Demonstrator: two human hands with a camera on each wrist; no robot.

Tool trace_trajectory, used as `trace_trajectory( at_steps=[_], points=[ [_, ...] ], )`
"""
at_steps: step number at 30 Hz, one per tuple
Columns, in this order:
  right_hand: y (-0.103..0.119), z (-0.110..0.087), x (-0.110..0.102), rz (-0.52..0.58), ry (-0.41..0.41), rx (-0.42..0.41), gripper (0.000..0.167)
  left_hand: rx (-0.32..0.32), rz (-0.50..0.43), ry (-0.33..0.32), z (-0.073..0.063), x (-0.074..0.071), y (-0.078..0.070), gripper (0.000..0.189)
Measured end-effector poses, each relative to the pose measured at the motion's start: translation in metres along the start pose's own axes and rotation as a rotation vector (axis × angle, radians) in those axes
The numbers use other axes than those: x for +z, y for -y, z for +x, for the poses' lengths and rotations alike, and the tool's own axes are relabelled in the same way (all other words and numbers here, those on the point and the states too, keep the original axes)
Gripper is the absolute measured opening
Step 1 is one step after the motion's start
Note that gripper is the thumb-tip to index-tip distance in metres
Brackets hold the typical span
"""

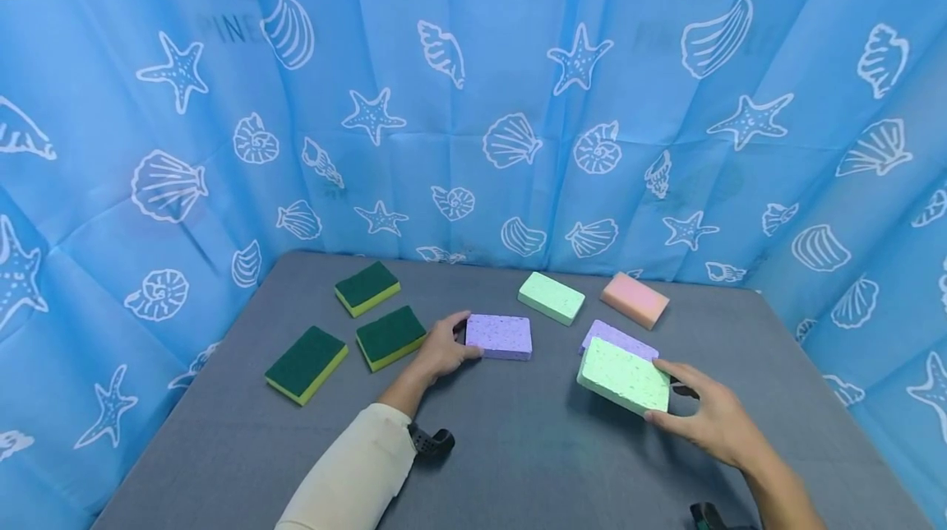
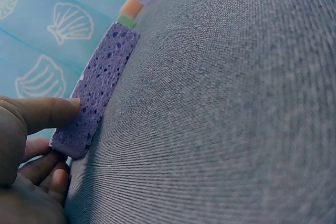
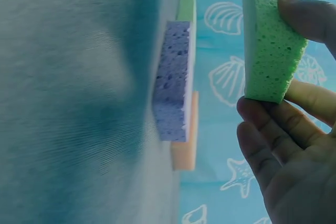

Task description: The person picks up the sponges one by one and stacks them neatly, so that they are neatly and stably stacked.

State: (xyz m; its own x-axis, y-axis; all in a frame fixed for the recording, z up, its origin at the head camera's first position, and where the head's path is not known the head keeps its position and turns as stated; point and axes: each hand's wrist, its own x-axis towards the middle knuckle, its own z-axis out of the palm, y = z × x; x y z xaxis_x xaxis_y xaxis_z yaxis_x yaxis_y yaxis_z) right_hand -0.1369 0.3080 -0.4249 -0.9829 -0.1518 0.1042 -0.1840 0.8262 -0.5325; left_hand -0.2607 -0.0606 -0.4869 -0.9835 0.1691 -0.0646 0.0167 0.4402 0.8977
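Observation:
At the middle of the grey table, my left hand (image 1: 444,349) grips the left end of a purple sponge (image 1: 499,336). In the left wrist view, the thumb lies along the near side of that purple sponge (image 2: 100,87), which rests flat on the cloth. My right hand (image 1: 710,415) holds a light green sponge (image 1: 625,374) by its right end, tilted and raised above the table. Behind it lies a second purple sponge (image 1: 617,337), partly hidden by the green one. The right wrist view shows thumb and fingers on opposite sides of the held green sponge (image 3: 270,40).
Three dark green and yellow scouring sponges (image 1: 307,361) lie on the left of the grey table (image 1: 503,448). Toward the back right are another light green sponge (image 1: 551,296) and a pink-orange sponge (image 1: 636,298). A blue shell-print curtain (image 1: 473,103) hangs around the table's back and sides.

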Motion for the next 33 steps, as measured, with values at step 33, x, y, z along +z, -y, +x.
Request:
trace_trajectory(
  at_steps=[33],
  points=[
    [0.045,0.078,0.014,0.105,-0.088,-0.297,0.073,-0.001,-0.006,0.0,0.001,0.0,0.003,0.067]
  ],
)
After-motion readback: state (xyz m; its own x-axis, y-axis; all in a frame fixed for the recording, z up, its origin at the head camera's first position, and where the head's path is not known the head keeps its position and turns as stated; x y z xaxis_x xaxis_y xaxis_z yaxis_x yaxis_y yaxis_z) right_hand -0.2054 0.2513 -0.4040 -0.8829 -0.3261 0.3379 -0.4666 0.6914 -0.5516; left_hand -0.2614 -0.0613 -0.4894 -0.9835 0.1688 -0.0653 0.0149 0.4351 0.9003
